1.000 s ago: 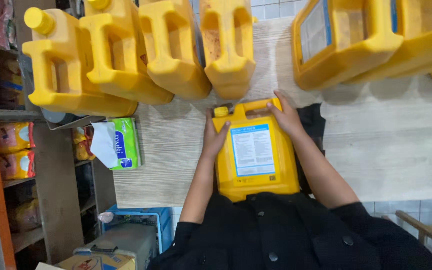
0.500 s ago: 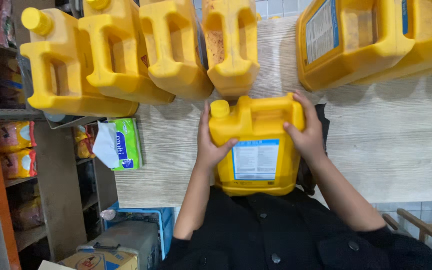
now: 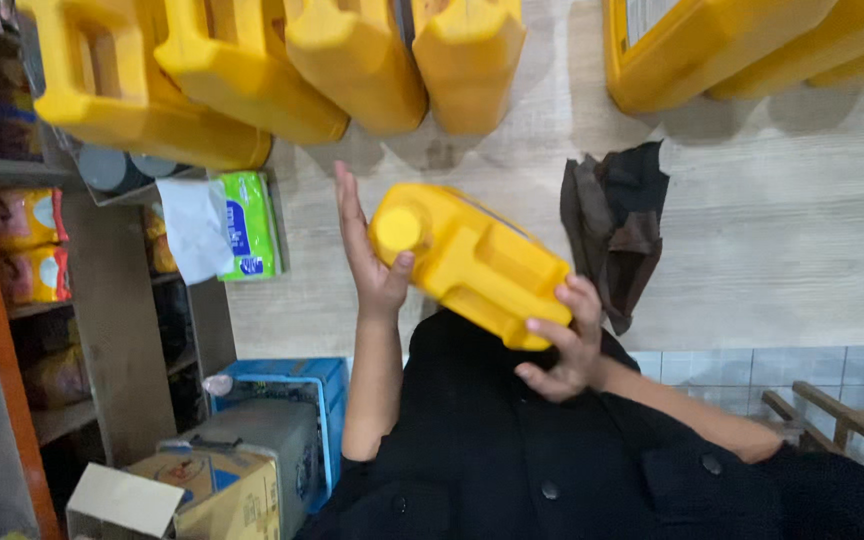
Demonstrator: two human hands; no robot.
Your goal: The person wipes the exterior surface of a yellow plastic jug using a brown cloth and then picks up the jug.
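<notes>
I hold a yellow plastic jerrycan (image 3: 472,262) off the wooden counter (image 3: 792,230), tilted with its yellow cap toward me. My left hand (image 3: 364,250) presses against the cap end, fingers pointing up. My right hand (image 3: 562,340) grips the can's lower right corner from beneath. A dark brown cloth (image 3: 617,225) lies crumpled on the counter just right of the can.
A row of yellow jerrycans (image 3: 252,70) stands along the far side of the counter, with more yellow jerrycans (image 3: 732,45) at the right. A green packet (image 3: 247,225) lies at the counter's left edge. Shelves with goods stand on the left. Cardboard boxes (image 3: 222,470) and a blue crate (image 3: 287,385) sit below.
The jerrycan has been lifted from the counter and turned so its cap faces me. The dark cloth beneath it is now uncovered. My right hand shifted to the can's lower corner.
</notes>
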